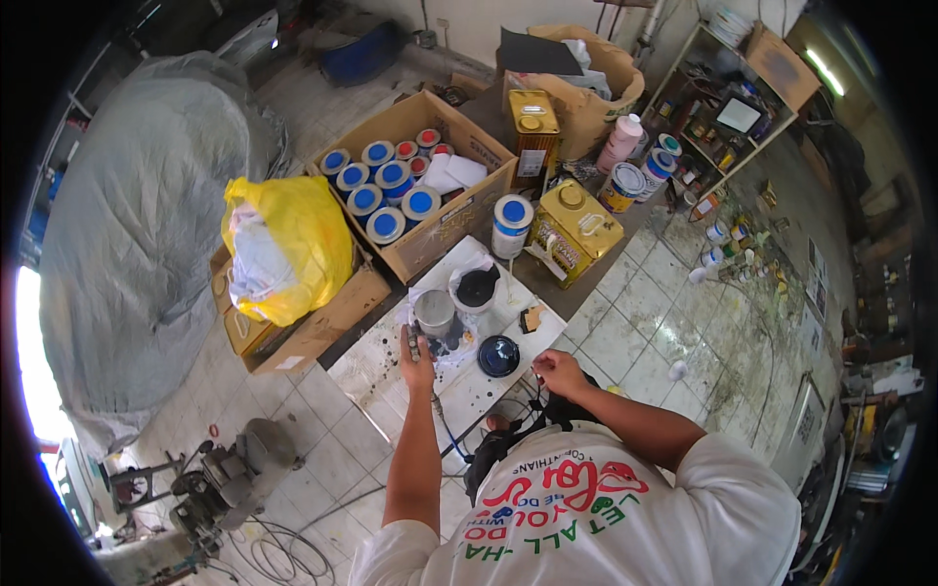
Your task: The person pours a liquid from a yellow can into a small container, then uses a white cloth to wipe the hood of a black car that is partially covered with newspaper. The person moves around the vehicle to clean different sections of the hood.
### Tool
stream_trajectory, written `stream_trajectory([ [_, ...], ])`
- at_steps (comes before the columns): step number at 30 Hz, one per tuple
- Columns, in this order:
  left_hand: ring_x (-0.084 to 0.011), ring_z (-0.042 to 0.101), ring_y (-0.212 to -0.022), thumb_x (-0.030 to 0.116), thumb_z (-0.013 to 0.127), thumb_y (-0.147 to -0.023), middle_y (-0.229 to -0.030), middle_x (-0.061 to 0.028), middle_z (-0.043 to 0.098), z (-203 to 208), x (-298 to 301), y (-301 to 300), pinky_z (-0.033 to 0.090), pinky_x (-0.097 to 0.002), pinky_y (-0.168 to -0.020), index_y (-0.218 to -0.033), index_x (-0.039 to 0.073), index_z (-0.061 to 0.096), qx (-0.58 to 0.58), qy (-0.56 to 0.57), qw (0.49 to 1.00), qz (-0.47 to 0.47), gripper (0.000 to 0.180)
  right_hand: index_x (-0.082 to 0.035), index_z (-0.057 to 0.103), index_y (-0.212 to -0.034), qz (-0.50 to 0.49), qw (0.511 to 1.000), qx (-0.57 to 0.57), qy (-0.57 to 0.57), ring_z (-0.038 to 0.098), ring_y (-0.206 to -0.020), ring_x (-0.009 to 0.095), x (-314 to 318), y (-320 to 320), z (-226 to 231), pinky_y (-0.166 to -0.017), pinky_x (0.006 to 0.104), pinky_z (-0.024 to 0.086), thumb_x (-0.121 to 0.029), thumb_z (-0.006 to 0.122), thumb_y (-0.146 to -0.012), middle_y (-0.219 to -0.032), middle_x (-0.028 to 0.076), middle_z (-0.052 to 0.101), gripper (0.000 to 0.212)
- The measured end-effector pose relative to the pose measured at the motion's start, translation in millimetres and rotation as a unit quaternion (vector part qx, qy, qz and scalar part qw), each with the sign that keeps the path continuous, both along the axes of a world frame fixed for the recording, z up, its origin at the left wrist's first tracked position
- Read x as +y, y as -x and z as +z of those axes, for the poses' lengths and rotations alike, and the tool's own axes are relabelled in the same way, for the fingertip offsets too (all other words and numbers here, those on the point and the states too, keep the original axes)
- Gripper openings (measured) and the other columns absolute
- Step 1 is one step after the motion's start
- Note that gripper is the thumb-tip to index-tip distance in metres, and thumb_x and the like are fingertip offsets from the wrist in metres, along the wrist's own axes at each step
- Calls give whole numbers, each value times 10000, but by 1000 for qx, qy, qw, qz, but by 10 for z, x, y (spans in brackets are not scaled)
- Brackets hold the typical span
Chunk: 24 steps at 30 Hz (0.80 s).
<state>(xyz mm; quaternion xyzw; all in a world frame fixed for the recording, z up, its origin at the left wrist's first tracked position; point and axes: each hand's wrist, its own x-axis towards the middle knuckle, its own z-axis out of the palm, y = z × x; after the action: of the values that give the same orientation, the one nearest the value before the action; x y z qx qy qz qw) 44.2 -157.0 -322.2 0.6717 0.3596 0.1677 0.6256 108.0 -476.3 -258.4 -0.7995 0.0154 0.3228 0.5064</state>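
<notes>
My left hand (417,367) is wrapped round a spray gun, mostly hidden by the fingers, over the left part of a paint-spotted white board (366,376). A hose with a blue length (451,432) hangs below that hand. The gun's open grey cup (434,311) stands just beyond the fingers. Behind it to the right sits a white tub (470,305) with dark stuff in it. A round, glossy black lid (498,356) lies on the board near my right hand (560,374). The right fingers are pinched together; whatever is between them is too small to make out.
A cardboard box (422,264) of blue- and red-topped cans is beyond the board. Beside it stand a white can (512,227) and a gold tin (575,232). A yellow bag (322,264) sits at left. A machine (230,479) and cables lie on the tiled floor.
</notes>
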Motion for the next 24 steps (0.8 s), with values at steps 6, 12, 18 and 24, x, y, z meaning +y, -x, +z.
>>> stream_trajectory([
  [6,-120,565,-614,302,650,-1061,-807,-49,635,43,-270,-211,530,-290,-591,-1614,119,422,-11,-14,996,87,626,-46,743,-1036,123,985,-120,9,746,-747,218,-21,-293,33,-692,356,578,-209,723,-935,-881,113,767,194],
  [12,-112,554,-611,297,681,-1041,-852,-60,635,13,-390,-330,513,-296,-572,-1627,141,405,-3,-12,992,129,666,-50,739,-1039,299,946,-123,-42,750,-821,238,194,-598,212,-767,372,584,-209,724,-938,-898,122,766,189],
  [18,-218,691,-903,326,740,-993,-1194,-186,746,-457,-305,-128,574,-374,-792,-1562,61,489,3,-151,966,209,676,-53,735,-1063,427,899,-84,-49,752,-859,235,-97,-984,171,-813,364,583,-198,730,-936,-948,113,777,193],
  [24,-258,675,-842,337,870,-848,-927,-151,706,-131,-548,-73,539,-379,-770,-1501,23,547,185,-256,920,234,793,-79,745,-1032,446,891,-76,-26,764,-862,273,-614,-1403,-53,-798,398,592,-245,726,-897,-923,118,781,215],
])
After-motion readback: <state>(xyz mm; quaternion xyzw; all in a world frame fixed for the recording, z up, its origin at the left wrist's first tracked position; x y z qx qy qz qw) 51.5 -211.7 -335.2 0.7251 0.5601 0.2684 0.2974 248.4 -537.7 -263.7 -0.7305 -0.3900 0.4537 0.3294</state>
